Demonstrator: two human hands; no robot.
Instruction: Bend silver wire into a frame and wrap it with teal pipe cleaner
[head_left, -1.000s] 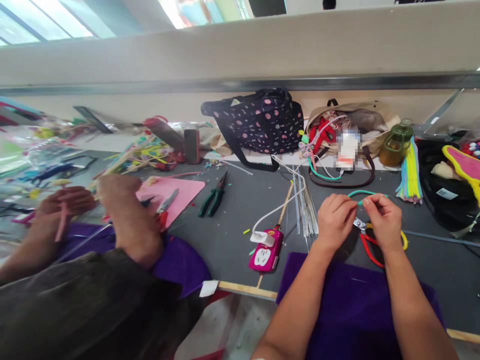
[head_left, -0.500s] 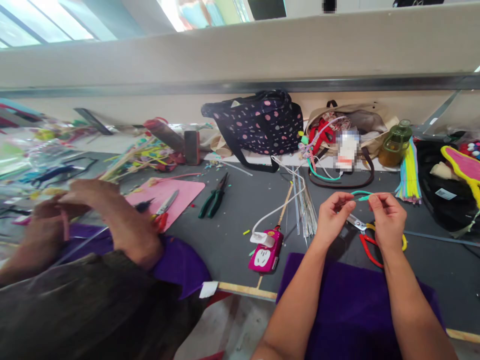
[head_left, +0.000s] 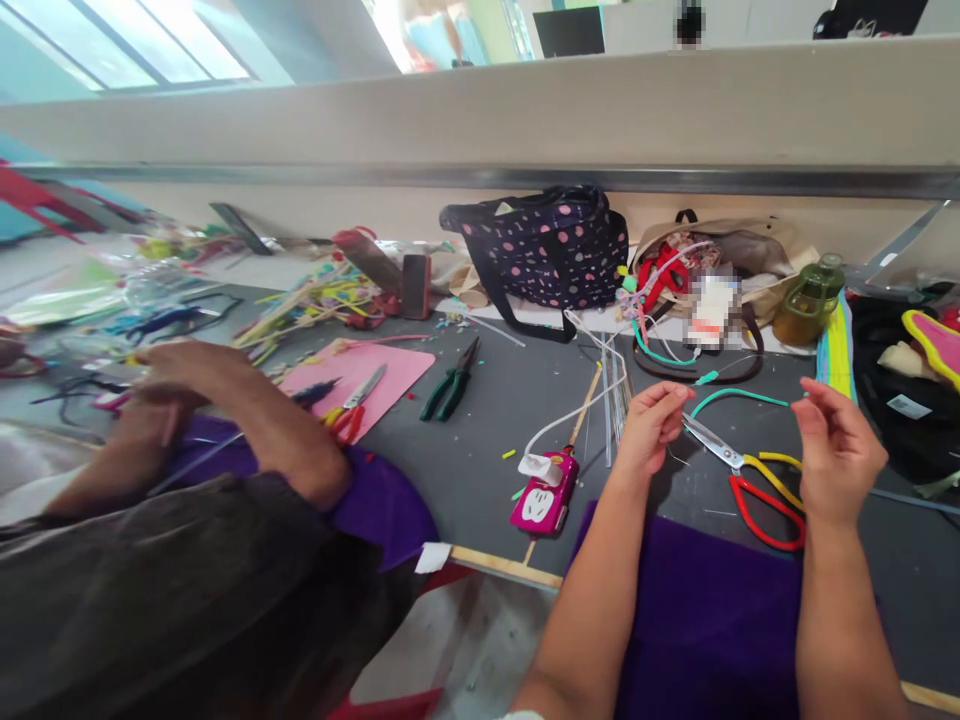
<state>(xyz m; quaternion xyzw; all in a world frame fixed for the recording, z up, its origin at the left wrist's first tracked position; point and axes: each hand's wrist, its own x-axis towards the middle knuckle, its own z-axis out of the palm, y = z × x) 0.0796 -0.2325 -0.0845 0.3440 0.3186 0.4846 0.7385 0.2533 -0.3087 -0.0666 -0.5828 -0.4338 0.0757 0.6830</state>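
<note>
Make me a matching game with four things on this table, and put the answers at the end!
Things:
1. Thin green strip
2. Scissors beside that strip
3. Pliers
4. Power socket

Clues:
A. Has dark green handles
B. Has a white plug on it
C. Is bent in a curve
D. Has one red handle, one yellow

Answers: 1-C, 2-D, 3-A, 4-B

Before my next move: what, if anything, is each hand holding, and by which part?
The left hand is pinched beside a small teal piece, perhaps gripping its left end, contact unclear. Whether the right hand holds anything cannot be told.
</note>
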